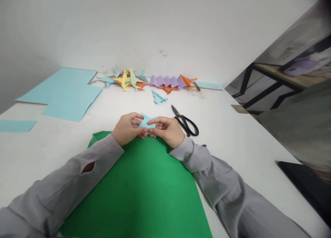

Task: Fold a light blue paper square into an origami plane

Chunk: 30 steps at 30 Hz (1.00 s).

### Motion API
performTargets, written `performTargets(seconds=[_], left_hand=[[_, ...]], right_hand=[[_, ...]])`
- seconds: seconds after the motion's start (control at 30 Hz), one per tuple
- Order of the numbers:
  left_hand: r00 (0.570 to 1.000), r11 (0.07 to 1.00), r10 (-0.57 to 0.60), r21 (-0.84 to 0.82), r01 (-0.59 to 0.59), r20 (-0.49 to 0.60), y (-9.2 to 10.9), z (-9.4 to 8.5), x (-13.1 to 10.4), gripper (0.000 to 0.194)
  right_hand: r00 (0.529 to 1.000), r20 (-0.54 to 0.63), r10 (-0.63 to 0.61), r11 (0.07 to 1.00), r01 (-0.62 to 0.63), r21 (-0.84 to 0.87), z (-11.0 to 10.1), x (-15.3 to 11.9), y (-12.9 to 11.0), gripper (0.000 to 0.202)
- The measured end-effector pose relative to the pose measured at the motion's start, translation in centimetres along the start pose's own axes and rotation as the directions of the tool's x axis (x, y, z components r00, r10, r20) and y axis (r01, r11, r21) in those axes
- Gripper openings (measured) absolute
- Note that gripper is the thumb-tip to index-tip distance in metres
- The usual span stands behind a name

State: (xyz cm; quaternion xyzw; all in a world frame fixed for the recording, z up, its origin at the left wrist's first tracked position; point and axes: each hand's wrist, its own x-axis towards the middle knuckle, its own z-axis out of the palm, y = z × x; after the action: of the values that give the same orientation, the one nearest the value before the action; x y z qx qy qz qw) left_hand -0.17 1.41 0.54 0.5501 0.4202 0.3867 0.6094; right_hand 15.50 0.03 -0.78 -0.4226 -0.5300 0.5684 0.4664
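Note:
A small light-blue folded paper (146, 122) is pinched between my two hands, above the far edge of a green sheet (144, 186). My left hand (128, 128) closes on its left side, thumb along the lower edge. On the other side, my right hand (169, 130) grips it with thumb and index finger. One pointed tip of the paper sticks up between the hands; the fingers cover much of the rest. Black-handled scissors (186, 122) lie just right of my right hand. Beyond the hands rests a blue folded paper piece (158, 97).
Along the wall sit a heap of yellow, green, orange and blue folded papers (126, 80) and a purple pleated paper (165, 82). Blue paper sheets (69, 90) lie at the left, with a smaller blue strip (18, 125) nearer. A dark flat object (305, 186) is at the right edge.

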Motion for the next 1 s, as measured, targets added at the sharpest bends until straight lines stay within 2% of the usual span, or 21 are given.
performTargets(seconds=[0.47,0.63,0.87,1.0], left_hand=[[0.992,0.987,-0.096,-0.123,0.106,0.080,0.59,-0.05,-0.36,0.040],[0.992,0.979,-0.117,-0.162,0.123,0.045,0.77,-0.02,-0.44,0.038],[0.997,0.994,-0.078,-0.080,0.079,0.007,0.39,0.12,-0.37,0.041],[0.997,0.995,-0.080,-0.053,0.082,0.023,0.44,0.15,-0.40,0.042]], right_hand=[[0.998,-0.055,-0.011,0.999,0.014,0.039,-0.29,0.14,0.12,0.019],[0.998,-0.067,-0.009,0.998,0.013,0.057,-0.40,0.25,0.14,0.019],[0.998,-0.063,-0.028,1.000,0.029,0.003,-0.36,0.14,0.08,0.021],[0.999,-0.029,-0.015,0.999,0.013,-0.053,-0.22,0.08,-0.04,0.025]])
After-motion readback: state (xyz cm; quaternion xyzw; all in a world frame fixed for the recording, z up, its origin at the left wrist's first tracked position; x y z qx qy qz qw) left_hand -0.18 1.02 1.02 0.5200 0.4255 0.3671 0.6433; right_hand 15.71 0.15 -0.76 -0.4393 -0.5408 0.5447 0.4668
